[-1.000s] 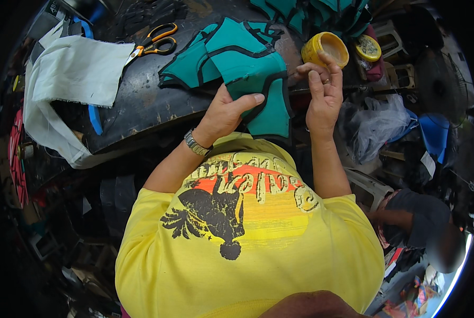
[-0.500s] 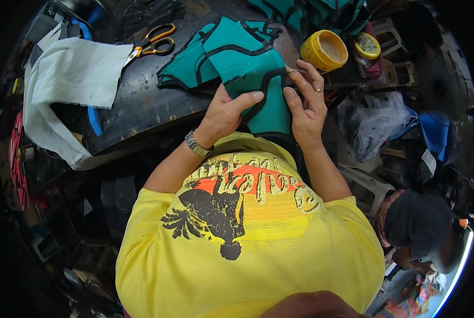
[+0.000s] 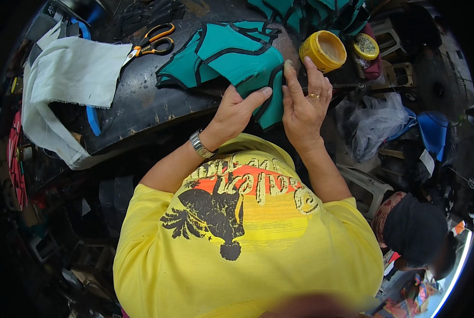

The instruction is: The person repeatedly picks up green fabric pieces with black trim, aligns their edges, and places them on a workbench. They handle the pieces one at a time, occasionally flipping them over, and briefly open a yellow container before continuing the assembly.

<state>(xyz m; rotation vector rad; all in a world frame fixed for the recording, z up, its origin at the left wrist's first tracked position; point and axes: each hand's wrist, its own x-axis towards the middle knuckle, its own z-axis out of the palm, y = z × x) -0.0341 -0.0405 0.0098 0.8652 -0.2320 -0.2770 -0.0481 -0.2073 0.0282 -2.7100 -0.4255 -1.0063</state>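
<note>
A teal panel with black edging [image 3: 242, 53] hangs partly over the near edge of the dark table. My left hand [image 3: 237, 112] grips its near part, thumb lying on top and the other fingers hidden beneath. At the panel's right edge is my right hand [image 3: 307, 108], its fingers stretched out and the index fingertip touching the black border. More teal pieces with black edging [image 3: 181, 66] lie under and to the left of the panel. Just beyond my right fingertips stands an open yellow jar [image 3: 324, 51] with tan residue inside.
Orange-handled scissors [image 3: 153, 43] and white cloth [image 3: 80, 71] lie left on the table [image 3: 136, 106]. A stack of teal pieces [image 3: 327, 16] sits at the back, beside a yellow lid [image 3: 366, 46]. Rightward are a clear plastic bag [image 3: 372, 127] and another person [image 3: 417, 228].
The panel's near flap has turned down and shows less. My left hand has shifted slightly right, while my right fingers have straightened and moved up along the edge.
</note>
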